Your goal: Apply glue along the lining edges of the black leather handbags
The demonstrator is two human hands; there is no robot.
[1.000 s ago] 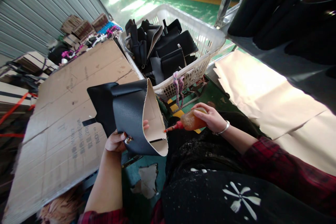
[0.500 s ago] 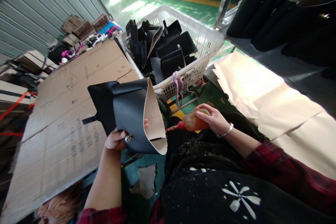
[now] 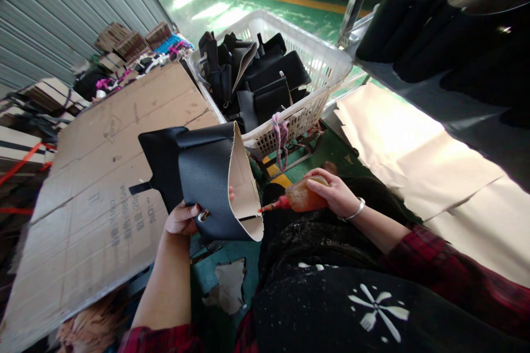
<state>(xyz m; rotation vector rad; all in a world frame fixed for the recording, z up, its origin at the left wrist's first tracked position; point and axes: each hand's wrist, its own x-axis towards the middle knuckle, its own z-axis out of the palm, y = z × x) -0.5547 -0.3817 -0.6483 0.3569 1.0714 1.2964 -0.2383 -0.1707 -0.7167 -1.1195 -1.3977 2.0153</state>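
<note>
My left hand (image 3: 182,219) grips a black leather bag body (image 3: 209,174) by its lower edge, thumb outside near a small metal clasp and fingertips showing inside. The bag's open end faces right, baring a beige lining, and its flap with a narrow strap spreads out to the left. Wrapped in my right hand (image 3: 333,194) is a squeeze bottle (image 3: 304,196) of amber liquid, probably glue. Its red nozzle points left, with the thin tip at the raw edge of the bag's opening; whether it touches cannot be made out.
Beyond the bag stands a white plastic basket (image 3: 327,80) filled with black bag pieces. A flattened cardboard sheet (image 3: 103,176) covers the surface at left. On the right, brown paper (image 3: 414,138) lies below a shelf (image 3: 430,80) of black bags.
My right hand has brought the bottle slightly left and down, so the nozzle tip is closer to the bag's edge. The bag and my left hand are almost unmoved.
</note>
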